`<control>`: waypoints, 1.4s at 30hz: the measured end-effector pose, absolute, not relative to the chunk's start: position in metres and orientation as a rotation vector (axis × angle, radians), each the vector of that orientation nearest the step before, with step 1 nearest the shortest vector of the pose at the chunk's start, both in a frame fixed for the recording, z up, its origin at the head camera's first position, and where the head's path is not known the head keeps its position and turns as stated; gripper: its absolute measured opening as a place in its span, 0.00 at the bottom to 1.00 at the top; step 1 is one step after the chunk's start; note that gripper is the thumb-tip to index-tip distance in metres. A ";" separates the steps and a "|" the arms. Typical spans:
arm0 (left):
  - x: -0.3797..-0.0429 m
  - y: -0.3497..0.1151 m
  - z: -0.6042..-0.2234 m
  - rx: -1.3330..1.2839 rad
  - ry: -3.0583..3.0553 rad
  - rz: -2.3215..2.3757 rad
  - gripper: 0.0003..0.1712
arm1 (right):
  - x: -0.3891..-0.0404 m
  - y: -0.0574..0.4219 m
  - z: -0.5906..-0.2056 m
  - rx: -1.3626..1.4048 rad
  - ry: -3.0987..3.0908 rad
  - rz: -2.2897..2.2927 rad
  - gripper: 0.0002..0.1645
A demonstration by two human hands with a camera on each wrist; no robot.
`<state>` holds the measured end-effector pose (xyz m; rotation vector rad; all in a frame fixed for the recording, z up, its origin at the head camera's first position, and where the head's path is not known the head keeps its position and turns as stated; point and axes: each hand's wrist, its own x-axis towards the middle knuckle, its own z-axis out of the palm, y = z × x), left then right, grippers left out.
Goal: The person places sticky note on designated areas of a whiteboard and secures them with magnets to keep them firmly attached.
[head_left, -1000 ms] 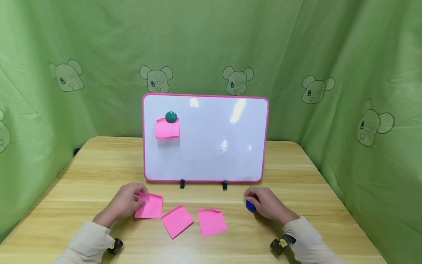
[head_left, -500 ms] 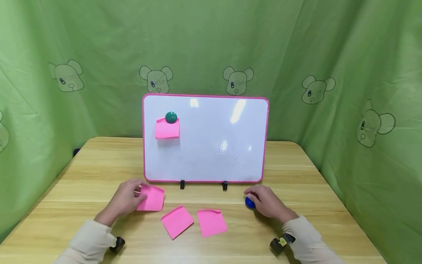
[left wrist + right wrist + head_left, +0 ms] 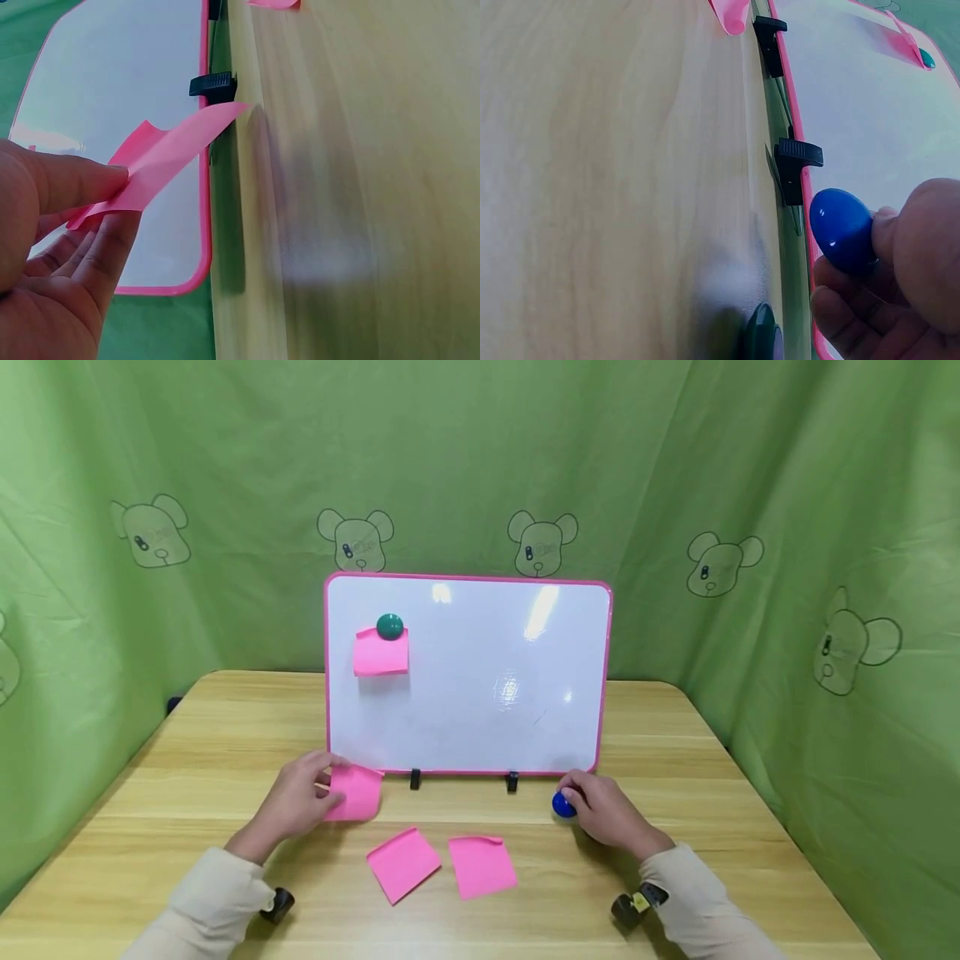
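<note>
My left hand (image 3: 296,793) pinches a pink sticky note (image 3: 356,793) by its left edge between thumb and fingers, raised in front of the whiteboard's lower left corner. In the left wrist view that sticky note (image 3: 165,161) bends away from the fingertips. My right hand (image 3: 603,806) holds a round blue magnet (image 3: 564,804) near the board's lower right corner; the right wrist view shows the domed magnet (image 3: 841,229) between thumb and fingers. On the pink-framed whiteboard (image 3: 465,710), a green magnet (image 3: 389,627) sits over the top of another pink sticky note (image 3: 381,656).
Two more pink sticky notes, a tilted one (image 3: 403,864) and one to its right (image 3: 482,867), lie on the wooden table (image 3: 450,935). Black clips (image 3: 415,779) support the board's bottom edge. A dark green rounded object (image 3: 761,334) shows low in the right wrist view.
My left hand has lifted the sticky note from the table and moved it forward and slightly right, toward the board. My right hand has moved the blue magnet slightly forward.
</note>
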<state>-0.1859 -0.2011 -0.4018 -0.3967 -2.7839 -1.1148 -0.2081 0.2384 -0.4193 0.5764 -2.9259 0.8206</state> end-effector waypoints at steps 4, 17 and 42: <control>-0.187 -0.200 -0.400 -0.423 -2.768 -1.103 0.23 | -0.209 0.238 -0.419 0.587 -2.895 0.806 0.04; -0.189 -0.191 -0.396 -0.457 -2.703 -1.135 0.31 | -0.213 0.232 -0.413 0.605 -2.866 0.813 0.04; -0.196 -0.176 -0.385 -0.495 -2.704 -1.172 0.29 | -0.224 0.226 -0.398 0.599 -2.811 0.880 0.12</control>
